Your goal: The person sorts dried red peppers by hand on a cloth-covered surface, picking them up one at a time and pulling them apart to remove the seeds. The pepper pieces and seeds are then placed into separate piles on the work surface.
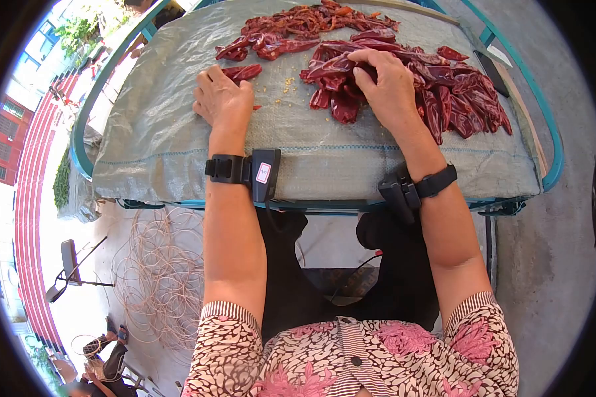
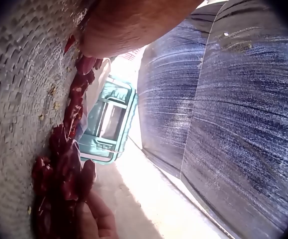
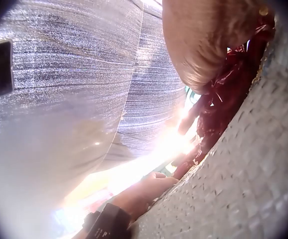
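Dried red peppers lie in a large pile (image 1: 444,86) on a woven sheet (image 1: 311,142). My right hand (image 1: 385,83) is at the pile's left part, thumb and bent fingers pinching a pepper (image 1: 338,65); the left wrist view shows those fingers (image 2: 88,219) against an upright pepper (image 2: 88,177). My left hand (image 1: 224,99) rests on the sheet with loosely bent fingers, its fingertips beside a single pepper (image 1: 243,71). A small red piece (image 1: 257,107) lies by its thumb. The left palm's underside is hidden.
More peppers (image 1: 311,23) form a heap at the far side. Yellow seeds (image 1: 288,86) are scattered between the hands. A dark flat object (image 1: 491,73) lies at the right edge, inside the teal rail (image 1: 543,112). Coiled wire (image 1: 159,271) covers floor at the left.
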{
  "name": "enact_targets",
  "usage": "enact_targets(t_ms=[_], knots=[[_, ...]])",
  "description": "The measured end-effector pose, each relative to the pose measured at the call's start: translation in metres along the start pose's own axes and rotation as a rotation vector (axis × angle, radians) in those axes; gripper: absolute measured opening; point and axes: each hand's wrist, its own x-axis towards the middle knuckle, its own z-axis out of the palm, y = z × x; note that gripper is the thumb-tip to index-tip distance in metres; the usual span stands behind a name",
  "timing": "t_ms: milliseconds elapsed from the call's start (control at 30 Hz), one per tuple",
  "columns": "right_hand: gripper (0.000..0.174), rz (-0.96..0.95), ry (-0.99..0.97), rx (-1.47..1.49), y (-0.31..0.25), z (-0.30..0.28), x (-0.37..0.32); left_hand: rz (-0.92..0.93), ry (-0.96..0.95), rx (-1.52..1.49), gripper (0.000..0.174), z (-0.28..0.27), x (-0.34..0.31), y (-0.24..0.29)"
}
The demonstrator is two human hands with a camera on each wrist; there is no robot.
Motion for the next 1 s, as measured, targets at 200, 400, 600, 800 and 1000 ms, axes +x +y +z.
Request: enact_targets(t_ms=[200, 400, 600, 800, 1000], knots=[[0.024, -0.009, 0.007, 0.005, 0.001, 0.001, 0.000, 0.052, 0.117, 0.037, 0.043, -0.006, -0.009, 0.001], [0.023, -0.007, 0.040, 0.023, 0.001, 0.001, 0.000, 0.287, 0.081, -0.428, 0.028, 0.005, 0.001, -0.008], [0.025, -0.114, 0.124, 0.142, -0.009, -0.005, 0.007, 0.530, -0.372, -0.979, 0.024, -0.003, -0.017, 0.015], [0.029, -0.315, 0.146, 0.066, -0.018, -0.008, 0.010, 0.550, -0.522, -1.113, 0.022, -0.025, -0.027, 0.028], [0.027, -0.296, -0.057, 0.138, -0.018, -0.008, 0.004, 0.631, -0.620, -1.143, 0.022, -0.015, -0.034, 0.039]])
